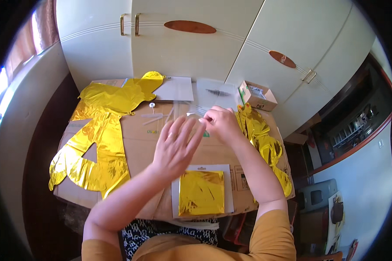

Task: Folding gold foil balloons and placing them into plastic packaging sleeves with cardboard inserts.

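Note:
Over the middle of the cardboard, my right hand point(223, 124) is closed, thumb and fingertips pinched on the edge of a thin clear plastic bag point(181, 102), whose outline is faint and blurred. My left hand point(177, 145) is beside it with its fingers stretched out and close together, the fingertips near the same plastic. Whether they touch it I cannot tell. Below my hands, near the front edge, a folded gold foil balloon point(201, 192) lies flat on a white card point(176, 195) with a hanging slot.
Deflated gold foil balloons, one A-shaped point(111, 148), cover the left of the cardboard point(139, 150); another gold balloon point(261, 139) lies right. Behind are a white card point(174, 88), clear sheet point(220, 91), small carton point(263, 102), white ribbon spool point(152, 105) and clear straws point(152, 118).

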Demonstrator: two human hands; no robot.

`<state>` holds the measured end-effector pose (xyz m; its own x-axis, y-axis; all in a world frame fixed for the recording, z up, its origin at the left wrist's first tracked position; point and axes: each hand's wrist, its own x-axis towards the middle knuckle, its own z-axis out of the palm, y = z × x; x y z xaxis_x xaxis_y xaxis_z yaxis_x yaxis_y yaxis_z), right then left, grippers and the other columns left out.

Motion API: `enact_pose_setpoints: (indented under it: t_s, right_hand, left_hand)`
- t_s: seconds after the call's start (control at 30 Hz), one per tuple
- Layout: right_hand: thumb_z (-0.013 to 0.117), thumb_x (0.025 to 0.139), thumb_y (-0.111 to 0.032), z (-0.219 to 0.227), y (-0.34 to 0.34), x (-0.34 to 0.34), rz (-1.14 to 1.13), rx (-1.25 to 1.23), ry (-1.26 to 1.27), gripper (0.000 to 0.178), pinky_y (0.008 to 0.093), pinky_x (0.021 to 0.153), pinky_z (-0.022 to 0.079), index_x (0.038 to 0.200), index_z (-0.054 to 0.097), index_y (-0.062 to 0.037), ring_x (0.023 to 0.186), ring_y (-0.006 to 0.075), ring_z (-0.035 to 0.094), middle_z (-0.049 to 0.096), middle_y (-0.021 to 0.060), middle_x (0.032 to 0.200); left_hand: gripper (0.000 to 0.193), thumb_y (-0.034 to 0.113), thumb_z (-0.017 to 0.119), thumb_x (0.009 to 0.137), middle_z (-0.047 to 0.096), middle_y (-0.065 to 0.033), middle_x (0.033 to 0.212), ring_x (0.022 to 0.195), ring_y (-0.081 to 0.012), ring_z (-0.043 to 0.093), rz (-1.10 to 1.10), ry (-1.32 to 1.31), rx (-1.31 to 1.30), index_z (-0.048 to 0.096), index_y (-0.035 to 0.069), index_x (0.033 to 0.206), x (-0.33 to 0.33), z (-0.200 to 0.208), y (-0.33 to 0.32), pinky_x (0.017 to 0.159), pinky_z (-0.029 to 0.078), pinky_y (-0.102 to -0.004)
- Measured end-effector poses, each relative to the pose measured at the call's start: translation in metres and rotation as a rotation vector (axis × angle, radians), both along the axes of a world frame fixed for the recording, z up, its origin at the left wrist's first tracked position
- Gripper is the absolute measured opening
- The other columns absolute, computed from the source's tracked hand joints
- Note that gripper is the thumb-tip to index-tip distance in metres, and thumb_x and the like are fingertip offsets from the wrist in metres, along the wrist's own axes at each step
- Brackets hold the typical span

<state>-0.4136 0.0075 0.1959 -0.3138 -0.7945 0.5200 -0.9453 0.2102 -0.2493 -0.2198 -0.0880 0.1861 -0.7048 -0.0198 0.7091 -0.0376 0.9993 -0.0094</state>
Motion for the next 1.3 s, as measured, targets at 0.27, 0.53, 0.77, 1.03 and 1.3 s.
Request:
enact_pose_setpoints:
  t_s: [0.27, 0.53, 0.77, 1.03, 1.3]
  right_hand:
    - [0.072, 0.088, -0.02, -0.043, 0.079, 0.088, -0.2, -0.181, -0.161, 0.044, 0.0483, 0.093, 0.048, 0.123, 0.056, 0.0013, 0.105, 0.0399, 0.061, 0.063, 0.0217, 0.11]
    - [0.07, 0.091, -0.023, -0.119, 0.137, 0.138, -0.215, 0.03, -0.271, 0.076, 0.0524, 0.108, 0.039, 0.148, 0.031, 0.0076, 0.125, 0.0439, 0.053, 0.054, 0.0298, 0.135]
    - [0.066, 0.094, -0.017, -0.107, 0.179, 0.168, -0.317, -0.335, -0.404, 0.058, 0.0429, 0.108, 0.041, 0.142, 0.041, 0.0027, 0.124, 0.0316, 0.055, 0.056, 0.022, 0.134]
    - [0.056, 0.101, -0.025, -0.187, 0.244, 0.278, -0.172, -0.645, -1.691, 0.038, 0.0348, 0.083, 0.054, 0.133, 0.048, -0.0053, 0.101, 0.0217, 0.066, 0.064, 0.012, 0.117]
    - [0.068, 0.094, -0.021, -0.154, 0.202, 0.267, -0.334, -0.654, -1.817, 0.041, 0.0358, 0.073, 0.06, 0.127, 0.058, 0.0016, 0.092, 0.0221, 0.069, 0.068, 0.013, 0.111]
  left_hand:
    - [0.043, 0.01, 0.062, 0.08, 0.061, -0.0081, 0.092, 0.081, -0.0266, 0.066, 0.113, -0.231, -0.064, 0.056, 0.009, 0.123, 0.003, -0.048, -0.041, 0.077, 0.051, -0.0405]
    - [0.023, 0.011, 0.062, 0.079, 0.066, -0.0129, 0.093, 0.085, -0.0355, 0.068, 0.086, -0.517, 0.198, 0.067, 0.01, 0.101, 0.021, -0.069, -0.043, 0.074, 0.055, -0.0478]
    - [0.011, 0.014, 0.064, 0.078, 0.065, -0.0105, 0.085, 0.077, -0.035, 0.067, -0.032, -0.448, 0.178, 0.066, 0.009, 0.088, 0.04, -0.089, -0.044, 0.073, 0.055, -0.047]
    - [0.009, 0.013, 0.065, 0.077, 0.059, -0.0086, 0.076, 0.07, -0.0309, 0.064, -0.151, -0.351, 0.105, 0.058, 0.008, 0.079, 0.044, -0.084, -0.029, 0.067, 0.051, -0.0444]
    - [0.009, 0.013, 0.065, 0.078, 0.059, -0.0083, 0.078, 0.069, -0.0306, 0.064, -0.183, -0.4, 0.062, 0.057, 0.008, 0.081, 0.055, -0.082, -0.024, 0.066, 0.052, -0.0439]
